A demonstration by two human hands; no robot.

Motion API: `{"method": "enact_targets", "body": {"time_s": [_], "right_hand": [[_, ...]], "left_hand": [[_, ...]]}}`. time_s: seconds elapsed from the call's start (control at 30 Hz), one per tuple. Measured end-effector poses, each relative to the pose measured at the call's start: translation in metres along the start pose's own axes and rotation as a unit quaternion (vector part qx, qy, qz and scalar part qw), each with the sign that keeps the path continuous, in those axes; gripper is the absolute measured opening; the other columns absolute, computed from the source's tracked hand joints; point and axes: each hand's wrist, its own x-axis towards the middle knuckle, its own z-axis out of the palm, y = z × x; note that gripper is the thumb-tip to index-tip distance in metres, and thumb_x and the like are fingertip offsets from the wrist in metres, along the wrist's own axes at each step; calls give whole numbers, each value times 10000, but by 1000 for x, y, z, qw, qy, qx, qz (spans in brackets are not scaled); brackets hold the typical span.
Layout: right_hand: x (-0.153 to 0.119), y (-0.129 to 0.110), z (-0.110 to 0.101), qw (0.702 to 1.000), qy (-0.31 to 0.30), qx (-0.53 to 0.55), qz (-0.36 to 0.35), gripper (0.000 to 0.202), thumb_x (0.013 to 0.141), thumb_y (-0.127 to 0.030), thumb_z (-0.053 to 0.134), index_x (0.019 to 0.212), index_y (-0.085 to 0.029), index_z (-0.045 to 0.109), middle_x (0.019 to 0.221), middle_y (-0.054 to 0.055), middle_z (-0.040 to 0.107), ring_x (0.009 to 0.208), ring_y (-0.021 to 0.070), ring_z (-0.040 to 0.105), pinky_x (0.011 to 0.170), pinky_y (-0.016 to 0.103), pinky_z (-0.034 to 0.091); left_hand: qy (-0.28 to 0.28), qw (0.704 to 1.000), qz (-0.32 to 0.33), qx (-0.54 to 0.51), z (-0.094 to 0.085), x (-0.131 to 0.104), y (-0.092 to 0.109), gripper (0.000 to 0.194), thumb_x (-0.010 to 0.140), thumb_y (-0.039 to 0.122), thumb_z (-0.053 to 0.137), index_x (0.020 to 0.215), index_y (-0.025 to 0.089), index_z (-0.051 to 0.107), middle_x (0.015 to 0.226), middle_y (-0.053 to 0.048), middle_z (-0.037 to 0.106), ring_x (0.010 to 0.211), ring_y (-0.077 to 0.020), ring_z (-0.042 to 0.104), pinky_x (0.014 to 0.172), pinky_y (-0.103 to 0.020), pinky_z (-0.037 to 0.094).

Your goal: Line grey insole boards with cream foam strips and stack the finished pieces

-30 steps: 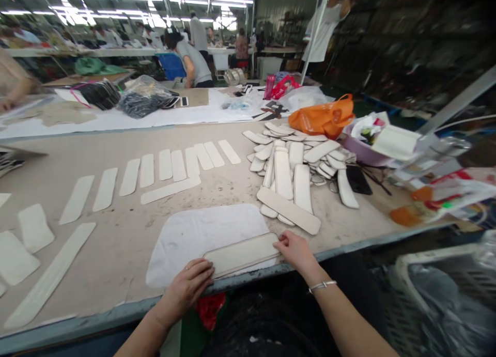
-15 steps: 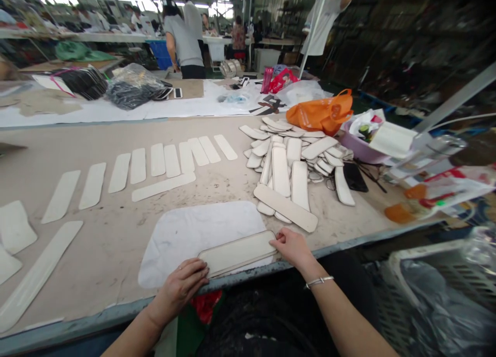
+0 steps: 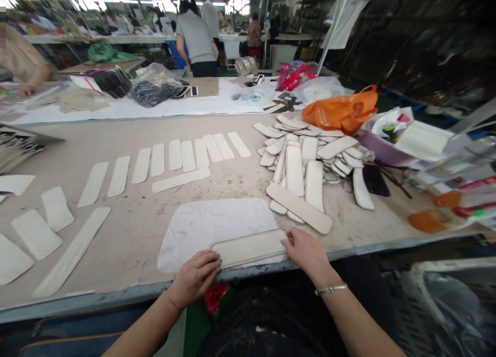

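A long cream strip (image 3: 250, 248) with rounded ends and a thin dark edge lies at the table's front edge; a second layer shows beneath its lower side. My left hand (image 3: 198, 275) is closed on its left end, thumb hidden. At the other end, my right hand (image 3: 309, 252) pinches the corner between thumb and fingers. Under the strip is a white sheet (image 3: 217, 217) with rounded corners. Just beyond my right hand, a single strip (image 3: 299, 208) slants across a heap of similar dark-edged strips (image 3: 314, 179).
Pale flat pieces (image 3: 141, 166) are spread in a row on the left. Behind the heap sit an orange bag (image 3: 341, 111) and a purple basin (image 3: 387, 149). A black phone (image 3: 375, 180) lies to the right. A white crate (image 3: 457, 266) stands below the table's edge. Several people work farther back.
The view has turned left, so everything appears farther right, and a co-worker's arm has come into view at far left. Both hands stay at the strip's ends.
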Motion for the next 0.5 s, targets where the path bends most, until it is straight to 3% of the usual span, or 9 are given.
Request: {"method": "enact_targets", "body": {"time_s": [0.07,0.13,0.27,0.33,0.4,0.5], "right_hand": [[-8,-13,1,998,51,-11,-33,264,834,-339,480,1030,-186,567,987,118,615,929,260,559,772,352,423],[-20,-34,6,989,83,21,-122,399,869,-327,429,1230,-163,466,1171,143,549,1106,268,477,911,376,388],[-43,-89,30,933,28,80,-349,689,854,-455,447,1399,-103,215,1439,130,283,1327,256,220,1083,403,235],[-48,-107,42,913,-2,81,-399,745,843,-522,435,1405,-99,190,1469,125,205,1353,249,145,1105,425,176],[-47,-108,50,909,-18,72,-410,749,845,-549,410,1406,-106,185,1477,119,176,1362,236,110,1113,431,144],[-40,-79,49,927,-21,50,-371,752,840,-550,422,1409,-120,183,1479,115,153,1364,231,104,1114,428,130]], "left_hand": [[3,1000,2,-1,1,0,0,243,829,169,509,1029,202,643,1012,-88,645,980,-179,582,902,-352,486],[10,1000,4,-5,1,0,0,242,824,165,516,1029,199,640,1008,-85,645,979,-176,581,901,-344,486],[11,1000,12,2,2,-1,-1,228,828,159,510,1009,199,642,1007,-79,641,973,-169,580,891,-328,492],[7,999,26,17,3,-1,-3,216,829,173,514,997,203,646,1008,-76,641,978,-172,579,880,-320,499],[8,999,39,27,3,0,-5,208,826,192,524,993,208,648,1011,-72,642,984,-177,578,870,-311,507],[12,999,42,25,4,0,-6,208,823,185,527,992,212,647,1017,-66,642,986,-174,578,869,-305,509]]}}
